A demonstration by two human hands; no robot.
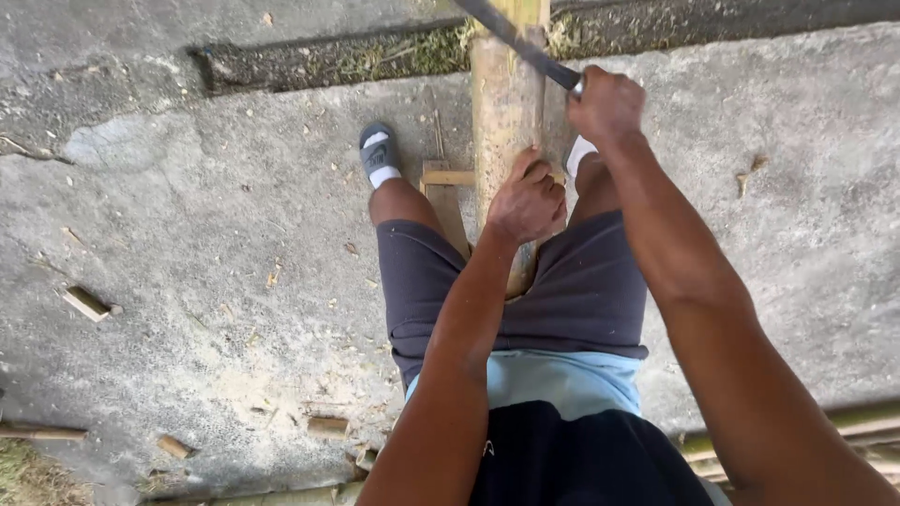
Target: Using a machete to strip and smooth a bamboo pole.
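A thick bamboo pole (504, 103) runs from between my knees away toward the top of the view, resting on a small wooden support (444, 178). My left hand (527, 199) is shut around the pole's near end. My right hand (606, 101) is shut on the handle of a long dark blade (511, 37), which lies slanted across the pole further up. My legs in dark shorts straddle the pole, and a grey sandal (378, 153) shows on my left foot.
The ground is rough concrete (187, 234) scattered with bamboo chips and offcuts (86, 303). A mossy crack (328, 58) crosses the top. More bamboo poles (862, 422) lie at the lower right.
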